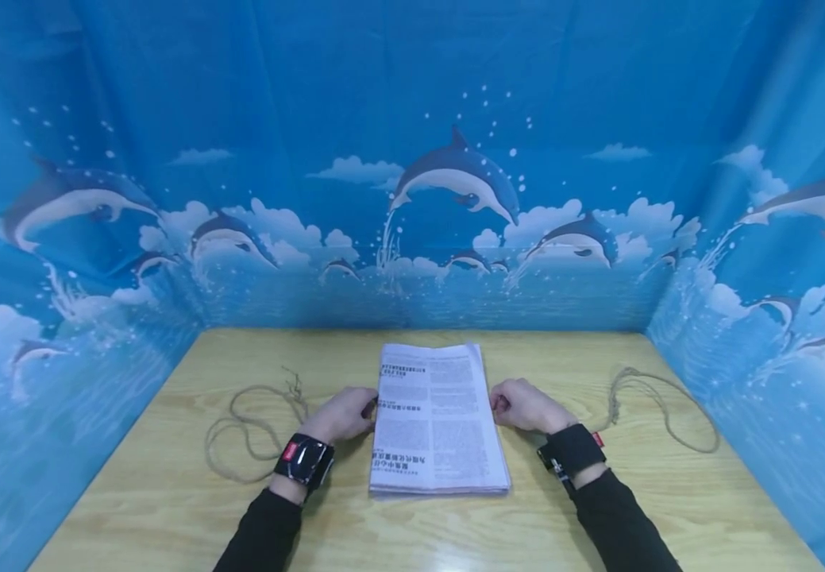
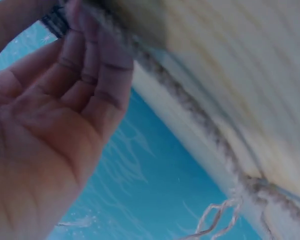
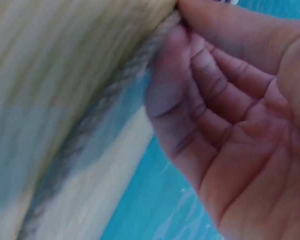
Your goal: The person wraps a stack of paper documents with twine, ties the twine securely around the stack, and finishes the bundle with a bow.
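Observation:
A stack of folded newspapers point(image 1: 441, 421) lies on the table, long side pointing away from me. Close by its left edge, my left hand point(image 1: 344, 415) pinches a twine rope point(image 2: 190, 107) between thumb and fingertips. On the opposite side, my right hand point(image 1: 526, 405) pinches the rope point(image 3: 102, 102) close to the stack's right edge, fingers curled. Loose rope trails in loops onto the table outside each hand. Whether the rope runs beneath the papers is hidden.
The wooden table point(image 1: 562, 516) has light wood grain. Blue dolphin-print curtains point(image 1: 298, 119) stand behind it and along both sides. Black bands with small devices wrap both wrists.

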The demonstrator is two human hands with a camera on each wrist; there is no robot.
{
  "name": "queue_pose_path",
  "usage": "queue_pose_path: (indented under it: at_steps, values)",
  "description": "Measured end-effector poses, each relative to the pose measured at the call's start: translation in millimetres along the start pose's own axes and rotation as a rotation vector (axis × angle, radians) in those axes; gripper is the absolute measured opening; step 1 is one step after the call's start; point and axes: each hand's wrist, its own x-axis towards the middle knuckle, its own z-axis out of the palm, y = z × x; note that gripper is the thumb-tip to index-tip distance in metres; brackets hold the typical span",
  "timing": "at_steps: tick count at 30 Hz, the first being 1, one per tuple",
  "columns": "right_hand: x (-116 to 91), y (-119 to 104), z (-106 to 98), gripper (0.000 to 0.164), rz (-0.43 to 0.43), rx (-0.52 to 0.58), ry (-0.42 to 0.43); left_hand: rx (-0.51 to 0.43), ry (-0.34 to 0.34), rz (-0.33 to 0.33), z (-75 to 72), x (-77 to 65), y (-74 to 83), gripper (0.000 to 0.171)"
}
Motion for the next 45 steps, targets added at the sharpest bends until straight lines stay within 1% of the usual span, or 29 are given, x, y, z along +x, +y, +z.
queue_pose_path:
  at_steps: [1, 3, 5, 8, 10, 13, 18, 21, 25, 29, 32, 36, 40, 45]
  values:
    - [1, -1, 0, 0.013, -0.004, -0.012, 0.001, 0.019, 0.018, 0.005, 1.2, 0.1, -0.4, 0.014]
    - [2, -3, 0, 0.015, 0.022, -0.035, -0.001, 0.041, 0.045, 0.019, 3.5, 0.7, -1.2, 0.012]
    - [4, -5, 0, 0.018, 0.082, -0.046, -0.015, 0.065, 0.068, 0.056, 5.4, 1.2, -1.3, 0.011]
    - [6, -7, -1, 0.028, 0.168, -0.051, -0.044, 0.102, 0.092, 0.096, 8.2, 2.0, -1.2, 0.012]
    - [7, -7, -2, 0.033, 0.193, -0.055, -0.056, 0.121, 0.104, 0.113, 9.6, 3.1, -0.5, 0.014]
    - [8, -7, -2, 0.032, 0.179, -0.065, -0.047, 0.135, 0.118, 0.105, 10.6, 4.3, 0.3, 0.015]
    - [10, -6, -1, 0.018, 0.119, -0.073, -0.008, 0.148, 0.128, 0.078, 10.0, 5.4, 1.7, 0.013]
    - [10, -5, -1, 0.019, 0.093, -0.068, 0.010, 0.151, 0.134, 0.058, 9.9, 6.3, 1.4, 0.011]
    - [9, -5, 0, 0.019, 0.074, -0.060, 0.020, 0.140, 0.141, 0.061, 9.7, 7.1, -0.4, 0.011]
    - [7, -7, 1, 0.017, 0.073, -0.057, 0.006, 0.108, 0.126, 0.071, 9.1, 5.7, -2.5, 0.014]
    - [7, -8, 3, 0.017, 0.105, -0.060, -0.012, 0.087, 0.095, 0.048, 8.4, 4.3, -2.3, 0.016]
    - [8, -10, 4, 0.019, 0.145, -0.065, -0.024, 0.080, 0.075, 0.028, 6.2, 3.2, -0.3, 0.019]
    - [9, -11, 3, 0.019, 0.130, -0.081, -0.028, 0.087, 0.096, 0.049, 5.2, 2.1, 0.1, 0.019]
    - [7, -9, 4, 0.019, 0.099, -0.124, -0.010, 0.079, 0.119, 0.092, 4.7, 2.2, -4.6, 0.014]
